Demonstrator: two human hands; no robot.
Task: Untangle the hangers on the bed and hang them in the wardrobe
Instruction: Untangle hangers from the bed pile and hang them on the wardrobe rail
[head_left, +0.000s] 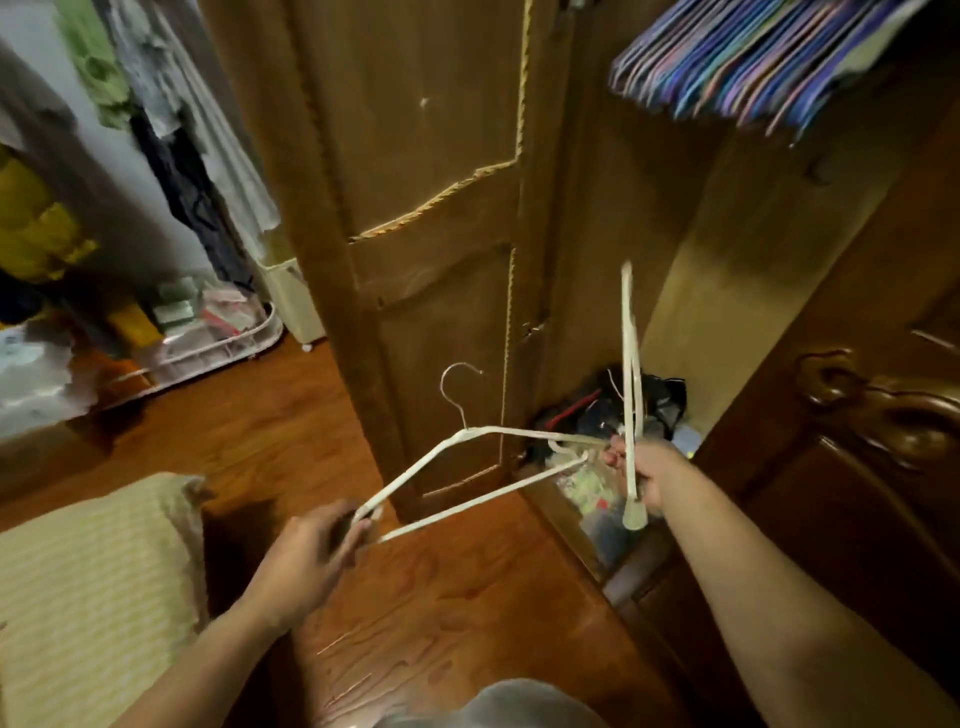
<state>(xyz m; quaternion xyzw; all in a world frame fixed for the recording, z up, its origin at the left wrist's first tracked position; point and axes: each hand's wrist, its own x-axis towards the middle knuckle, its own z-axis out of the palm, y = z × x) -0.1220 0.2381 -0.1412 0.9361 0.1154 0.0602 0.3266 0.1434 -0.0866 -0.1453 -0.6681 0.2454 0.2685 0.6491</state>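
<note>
I hold two white hangers in front of the open wooden wardrobe (675, 291). My left hand (317, 556) grips the lower corner of one white hanger (457, 506), which lies nearly flat with its metal hook pointing up. My right hand (636, 470) is closed on the second white hanger (630, 353), which stands edge-on and upright. The two hangers meet beside my right hand; whether they are still hooked together is unclear. A row of coloured hangers (748, 62) hangs inside the wardrobe at the top right.
The open wardrobe door (415, 208) stands right behind the flat hanger. Bags and clutter (597, 415) fill the wardrobe floor. A corner of the striped bed (88, 597) is at the lower left. Hanging clothes and a white cart (208, 332) stand at the left, over wooden floor.
</note>
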